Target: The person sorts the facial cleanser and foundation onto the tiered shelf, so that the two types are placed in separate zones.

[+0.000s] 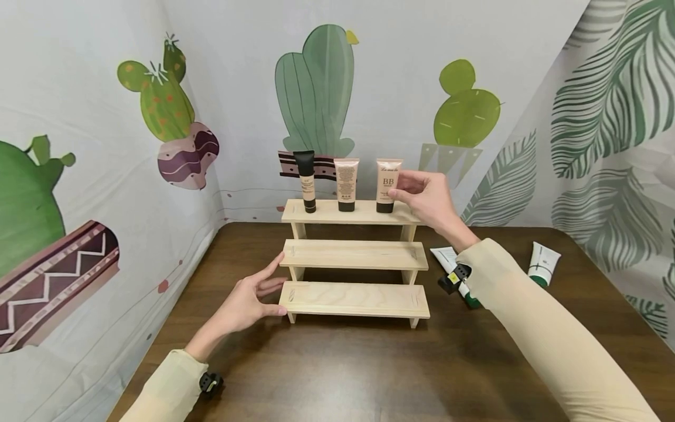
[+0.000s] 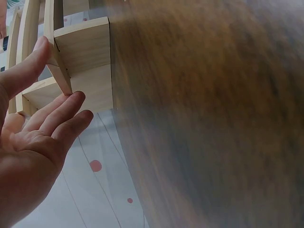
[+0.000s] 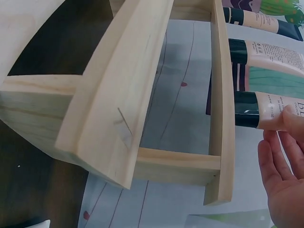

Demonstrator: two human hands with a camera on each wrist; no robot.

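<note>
A three-tier wooden display stand stands on the brown table. On its top tier, my right hand pinches a pink BB cream tube between thumb and fingers; the tube is upright, black cap down. In the right wrist view the thumb lies across the tube's printed front. Left of it on that tier stand a second pink tube with small print and a slimmer black-and-beige tube. My left hand touches the stand's left end with extended fingers, thumb at the bottom tier.
Two white tubes with green caps lie on the table to the right: one toward the far right, another partly hidden behind my right wrist. Cactus-print cloth hangs behind and to the left of the table, leaf-print cloth to the right.
</note>
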